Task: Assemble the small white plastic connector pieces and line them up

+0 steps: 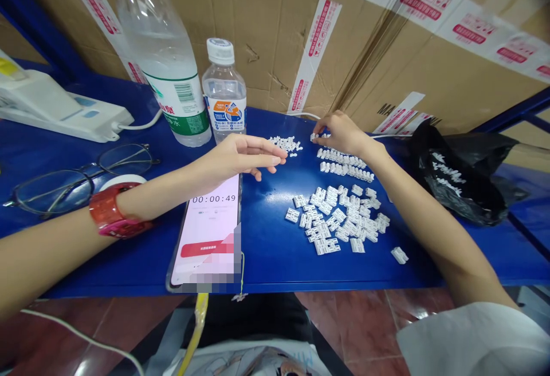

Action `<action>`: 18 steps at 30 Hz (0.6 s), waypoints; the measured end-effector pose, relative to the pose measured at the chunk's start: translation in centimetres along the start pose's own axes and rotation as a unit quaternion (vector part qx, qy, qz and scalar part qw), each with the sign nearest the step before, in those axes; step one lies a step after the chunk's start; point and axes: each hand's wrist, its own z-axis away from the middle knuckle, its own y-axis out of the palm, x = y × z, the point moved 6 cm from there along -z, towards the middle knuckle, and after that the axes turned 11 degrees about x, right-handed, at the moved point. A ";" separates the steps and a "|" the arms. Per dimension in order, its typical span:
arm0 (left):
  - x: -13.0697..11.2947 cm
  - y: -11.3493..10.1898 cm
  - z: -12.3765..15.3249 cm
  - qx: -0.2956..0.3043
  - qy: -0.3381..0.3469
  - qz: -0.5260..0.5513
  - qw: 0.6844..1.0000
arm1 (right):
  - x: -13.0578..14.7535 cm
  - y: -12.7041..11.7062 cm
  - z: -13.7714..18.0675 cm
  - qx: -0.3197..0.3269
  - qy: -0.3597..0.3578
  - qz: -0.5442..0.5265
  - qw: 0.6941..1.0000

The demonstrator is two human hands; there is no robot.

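Note:
My left hand (247, 157) is over the phone's upper end with its fingers stretched out, and nothing shows in them. Its fingertips are close to a small pile of tiny white pieces (291, 145). At the far end of the rows, my right hand (341, 132) pinches a small white plastic part (313, 137). Below that hand, white parts stand side by side in neat rows (347, 171), the farthest one partly covered by the hand. Nearer to me lies a loose heap of flat white plastic parts (344, 215), with one part (399, 255) apart at the right.
A phone (201, 224) showing a timer lies at the front. Behind my left arm are eyeglasses (86, 178), a large water bottle (172, 61), a smaller bottle (225, 92) and a power strip (64, 115). A black bag (468, 192) holds white pieces. Cardboard boxes (258, 20) stand behind the blue shelf (275, 261).

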 end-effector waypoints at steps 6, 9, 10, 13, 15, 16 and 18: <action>0.0 -0.1 0.0 0.000 0.006 0.001 1.000 | 0.3 -0.9 0.8 -0.010 -0.007 0.024 1.000; 0.1 -0.4 0.1 -0.010 0.008 0.006 1.000 | 3.8 -2.8 2.7 -0.027 -0.093 -0.002 0.995; 0.2 -0.5 0.1 -0.012 0.009 0.006 1.000 | 5.3 -3.1 3.5 0.000 -0.131 -0.031 0.991; 0.2 -0.6 0.0 -0.021 0.017 0.006 1.000 | 9.8 -2.6 5.9 0.136 -0.201 -0.083 0.967; 0.1 -0.7 0.1 -0.032 0.023 0.009 0.999 | 11.6 -1.9 7.1 0.198 -0.204 -0.089 0.955; 0.0 -0.8 0.1 -0.039 0.025 0.012 0.999 | 12.0 -1.5 7.5 0.212 -0.200 -0.080 0.953; 0.0 -0.9 0.1 -0.048 0.026 0.016 0.998 | 12.4 -0.9 7.8 0.225 -0.193 -0.055 0.954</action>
